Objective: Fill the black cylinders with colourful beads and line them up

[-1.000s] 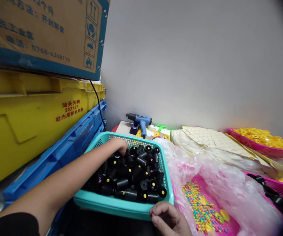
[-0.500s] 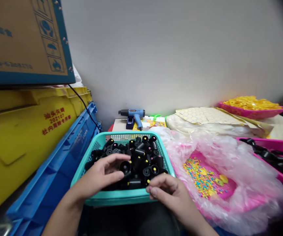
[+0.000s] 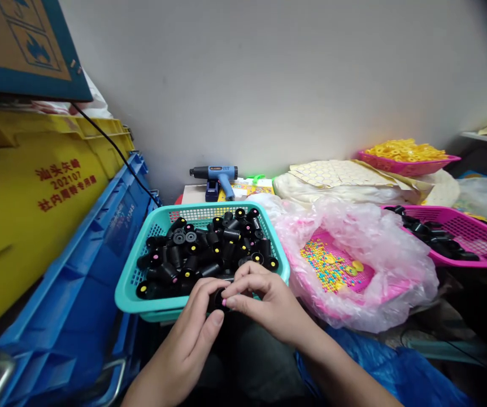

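Black cylindrical parts (image 3: 209,243) are lying heaped in a teal mesh basket (image 3: 130,297), and I'm seeing a blue plastic crate (image 3: 74,294) standing just left of it. My left hand (image 3: 188,328) and right hand (image 3: 264,299) are clenching one part (image 3: 217,301) between them at the basket's near rim, with fingers hiding most of it. Further right, coloured beads (image 3: 324,265) are lying on a pink tray (image 3: 364,274) inside a plastic bag (image 3: 396,265), and a magenta basket (image 3: 472,237) is holding a smaller batch of black parts (image 3: 430,237). Most parts are remaining in the teal basket.
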### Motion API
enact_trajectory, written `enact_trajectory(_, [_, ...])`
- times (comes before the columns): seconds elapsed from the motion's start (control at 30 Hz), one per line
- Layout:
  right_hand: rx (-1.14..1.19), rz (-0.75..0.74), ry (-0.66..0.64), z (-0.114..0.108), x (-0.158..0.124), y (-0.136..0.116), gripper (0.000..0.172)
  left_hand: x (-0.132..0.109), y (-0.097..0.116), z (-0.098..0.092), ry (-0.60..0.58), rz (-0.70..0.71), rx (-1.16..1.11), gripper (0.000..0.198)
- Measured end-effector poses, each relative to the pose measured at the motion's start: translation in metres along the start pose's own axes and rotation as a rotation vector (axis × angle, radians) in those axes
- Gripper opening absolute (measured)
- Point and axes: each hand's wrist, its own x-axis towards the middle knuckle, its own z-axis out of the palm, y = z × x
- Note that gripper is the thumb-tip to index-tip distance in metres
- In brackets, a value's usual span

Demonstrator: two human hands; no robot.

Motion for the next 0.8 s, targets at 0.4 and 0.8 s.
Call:
enact_trajectory(0.4, [0.593, 0.212, -0.083, 0.020, 0.001, 0.015, 0.043, 0.001, 0.005, 0.014, 0.021, 0.126, 0.007, 0.035])
enact_trajectory(0.8, [0.571, 0.233, -0.231, -0.034, -0.022, 0.017, 0.039, 0.018, -0.011, 0.000, 0.258, -0.067, -0.146, 0.030])
